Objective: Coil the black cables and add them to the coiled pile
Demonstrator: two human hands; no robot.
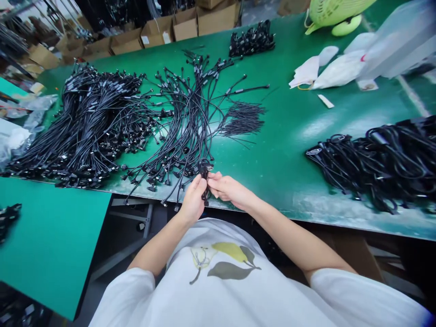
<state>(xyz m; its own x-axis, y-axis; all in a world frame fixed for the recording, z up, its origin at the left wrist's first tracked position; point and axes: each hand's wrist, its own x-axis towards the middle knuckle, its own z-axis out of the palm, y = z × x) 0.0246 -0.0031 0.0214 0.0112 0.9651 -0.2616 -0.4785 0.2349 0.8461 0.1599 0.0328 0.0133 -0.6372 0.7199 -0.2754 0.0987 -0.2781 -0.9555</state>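
Observation:
A folded bundle of black cable (205, 169) is upright between my hands at the table's front edge. My left hand (195, 197) is closed around it from the left, thumb on top. From the right, my right hand (223, 187) pinches at the bundle's middle; whether a tie is between those fingertips is too small to tell. Just beyond lies a loose spread of black cables (190, 109) with connectors at their ends. Right of that spread is a small heap of thin black twist ties (243, 118).
A large pile of black cables (91, 122) covers the table's left. Coiled cables (378, 159) lie at the right, and a smaller stack of bundles (252, 40) at the back. White plastic bags (344, 68) and a yellow-green basket (335, 11) are back right. Cardboard boxes (185, 25) line the far edge.

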